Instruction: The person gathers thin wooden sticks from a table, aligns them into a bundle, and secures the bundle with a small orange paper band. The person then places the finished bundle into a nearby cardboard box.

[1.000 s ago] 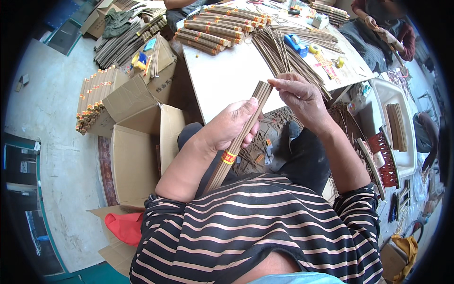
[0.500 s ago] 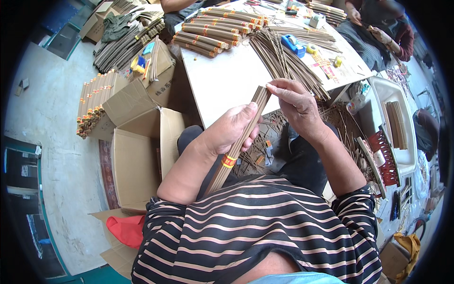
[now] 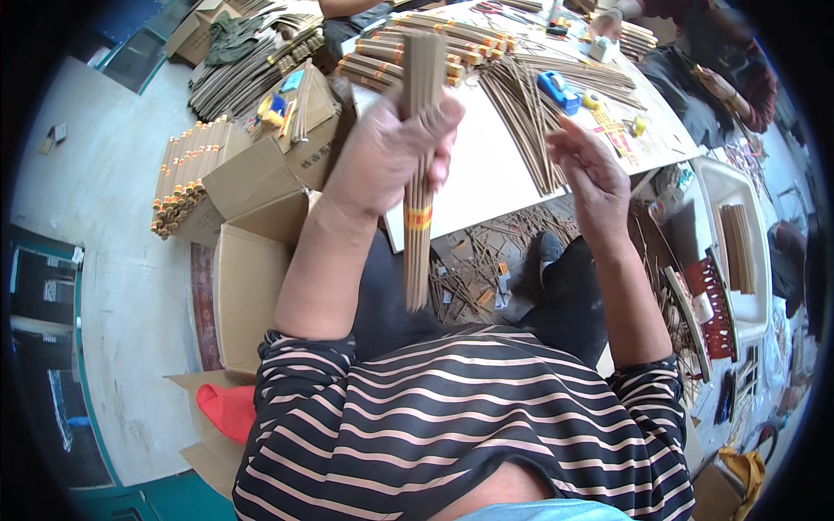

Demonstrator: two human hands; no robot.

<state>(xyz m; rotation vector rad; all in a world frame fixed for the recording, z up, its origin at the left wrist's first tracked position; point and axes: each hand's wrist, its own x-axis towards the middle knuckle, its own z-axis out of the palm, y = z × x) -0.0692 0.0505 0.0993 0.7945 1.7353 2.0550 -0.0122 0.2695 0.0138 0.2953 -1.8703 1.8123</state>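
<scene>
Wrapped round a bundle of brown incense sticks (image 3: 420, 178), my left hand (image 3: 387, 143) holds it nearly upright in front of me. A yellow and red paper band circles the bundle below the hand. My right hand (image 3: 592, 174) is raised beside the table's near edge, with its fingers loosely bent and apart and nothing seen in them. Loose incense sticks (image 3: 526, 122) lie on the white table (image 3: 473, 156) just beyond it.
Banded bundles (image 3: 373, 65) are piled at the table's far left. A blue tape dispenser (image 3: 559, 91) stands to the right. An open cardboard box (image 3: 252, 291) is at my left, a white tub (image 3: 751, 260) at my right. A co-worker's hand (image 3: 714, 84) shows far right.
My left hand has lifted the bundle up and away from my lap, turning it upright. My right hand has left the bundle's top end and moved right.
</scene>
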